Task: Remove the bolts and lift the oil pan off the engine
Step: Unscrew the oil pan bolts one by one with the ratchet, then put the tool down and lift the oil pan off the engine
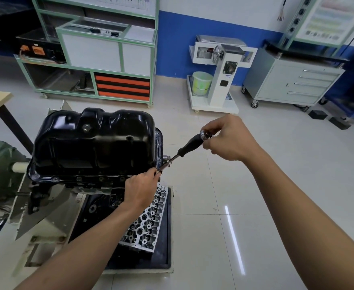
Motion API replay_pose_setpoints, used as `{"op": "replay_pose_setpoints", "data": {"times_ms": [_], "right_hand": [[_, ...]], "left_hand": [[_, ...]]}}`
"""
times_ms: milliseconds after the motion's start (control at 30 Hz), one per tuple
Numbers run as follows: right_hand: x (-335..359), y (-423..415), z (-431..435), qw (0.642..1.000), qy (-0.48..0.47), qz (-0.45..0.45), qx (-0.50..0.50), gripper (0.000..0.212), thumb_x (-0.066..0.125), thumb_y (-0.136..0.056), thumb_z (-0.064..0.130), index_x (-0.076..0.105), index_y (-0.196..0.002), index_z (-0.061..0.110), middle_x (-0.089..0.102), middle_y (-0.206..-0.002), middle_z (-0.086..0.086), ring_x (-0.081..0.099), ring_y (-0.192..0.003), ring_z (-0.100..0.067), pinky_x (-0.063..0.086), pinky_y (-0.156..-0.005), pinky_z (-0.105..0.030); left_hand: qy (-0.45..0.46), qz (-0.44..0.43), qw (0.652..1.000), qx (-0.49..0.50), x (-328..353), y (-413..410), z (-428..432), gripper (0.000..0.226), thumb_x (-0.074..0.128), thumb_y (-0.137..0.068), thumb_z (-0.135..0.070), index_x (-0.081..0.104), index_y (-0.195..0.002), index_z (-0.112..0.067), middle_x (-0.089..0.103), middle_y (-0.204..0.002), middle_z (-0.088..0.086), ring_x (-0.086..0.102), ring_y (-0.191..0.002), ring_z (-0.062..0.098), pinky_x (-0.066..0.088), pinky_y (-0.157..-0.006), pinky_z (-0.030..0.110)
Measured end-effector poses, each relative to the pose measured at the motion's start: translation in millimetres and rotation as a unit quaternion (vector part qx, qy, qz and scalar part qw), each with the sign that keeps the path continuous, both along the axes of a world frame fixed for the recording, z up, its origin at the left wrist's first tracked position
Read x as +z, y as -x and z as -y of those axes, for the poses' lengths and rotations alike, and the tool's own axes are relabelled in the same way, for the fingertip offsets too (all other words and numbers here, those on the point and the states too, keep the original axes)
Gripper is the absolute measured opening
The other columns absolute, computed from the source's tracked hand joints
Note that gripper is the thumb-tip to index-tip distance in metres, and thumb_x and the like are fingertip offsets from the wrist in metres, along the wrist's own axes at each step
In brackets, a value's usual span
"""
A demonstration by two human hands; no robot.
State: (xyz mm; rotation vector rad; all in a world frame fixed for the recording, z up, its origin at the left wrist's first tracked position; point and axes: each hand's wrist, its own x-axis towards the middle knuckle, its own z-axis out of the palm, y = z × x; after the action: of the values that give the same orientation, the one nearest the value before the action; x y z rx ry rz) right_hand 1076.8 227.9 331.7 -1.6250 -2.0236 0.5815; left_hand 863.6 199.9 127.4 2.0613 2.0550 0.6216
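"Looking down, I have the oil pan (94, 139) seated on top of the inverted engine (113, 196), with bolt heads (79, 178) showing along the flange's near edge."

"Where are your hands?"

"My right hand (229, 139) curls round the top end of the socket driver (189, 144). My left hand (139, 190) pinches the shaft's tip at the pan's near right corner. My fingertips hide the bolt under the socket."

"How do you want to turn it?"

"I judge it best to keep the shaft in line with the bolt. The left fingers should only steady the socket while I spin from the right wrist, without leaning sideways. Once the thread lets go, I want that pinch ready so the bolt doesn't drop toward the cylinder head (149, 222) below."
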Motion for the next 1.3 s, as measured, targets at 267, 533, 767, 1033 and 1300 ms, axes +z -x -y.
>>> {"op": "replay_pose_setpoints", "data": {"times_ms": [267, 533, 767, 1033, 1300], "right_hand": [[-30, -27, 5, 0.979, 0.086, -0.186, -0.018, 0.01, 0.085, -0.076, 0.012, 0.076, -0.081, 0.014, 0.057, -0.057, 0.005, 0.042, -0.048, -0.018, 0.033, -0.048, -0.026], [-77, -50, 19, 0.969, 0.105, -0.207, -0.08, 0.022, 0.069, -0.093, 0.034, 0.073, -0.083, 0.014, 0.053, -0.064, 0.01, 0.043, -0.056, -0.006, 0.035, -0.06, -0.024], [-106, -43, 33, 0.947, 0.109, -0.285, -0.106, 0.03, 0.054, -0.102, 0.037, 0.068, -0.096, 0.012, 0.051, -0.058, 0.013, 0.039, -0.05, -0.003, 0.032, -0.048, -0.014], [-115, -18, 41, 0.903, 0.101, -0.409, -0.079, 0.033, 0.049, -0.105, 0.025, 0.059, -0.099, -0.006, 0.036, -0.06, 0.005, 0.031, -0.054, -0.008, 0.025, -0.047, -0.016], [-126, -21, 46, 0.892, 0.104, -0.43, -0.092, 0.023, 0.052, -0.104, 0.025, 0.062, -0.09, 0.01, 0.036, -0.057, 0.005, 0.034, -0.052, -0.007, 0.025, -0.047, -0.017]], "left_hand": [[0.011, -0.038, 0.999, -0.014, 2, 2, -5, 0.038, 0.038, -0.108, -0.043, 0.065, -0.122, -0.02, 0.075, -0.089, 0.003, 0.072, -0.087, 0.029, 0.054, -0.08, 0.04], [0.024, 0.033, 0.999, -0.014, 2, 5, -10, 0.033, 0.048, -0.105, -0.041, 0.07, -0.12, -0.023, 0.076, -0.097, 0.004, 0.069, -0.096, 0.03, 0.052, -0.085, 0.042], [-0.014, 0.009, 1.0, -0.012, -7, 2, -7, 0.033, 0.043, -0.108, -0.039, 0.067, -0.114, -0.017, 0.074, -0.083, 0.003, 0.07, -0.082, 0.032, 0.05, -0.075, 0.041], [-0.004, -0.012, 1.0, -0.006, -5, 0, -9, 0.042, 0.04, -0.107, -0.048, 0.067, -0.11, -0.016, 0.074, -0.085, 0.005, 0.07, -0.084, 0.035, 0.051, -0.076, 0.042], [0.042, 0.032, 0.996, -0.07, 7, 17, -15, 0.031, 0.05, -0.105, -0.035, 0.064, -0.133, -0.029, 0.074, -0.087, -0.001, 0.068, -0.087, 0.025, 0.055, -0.077, 0.039]]}}
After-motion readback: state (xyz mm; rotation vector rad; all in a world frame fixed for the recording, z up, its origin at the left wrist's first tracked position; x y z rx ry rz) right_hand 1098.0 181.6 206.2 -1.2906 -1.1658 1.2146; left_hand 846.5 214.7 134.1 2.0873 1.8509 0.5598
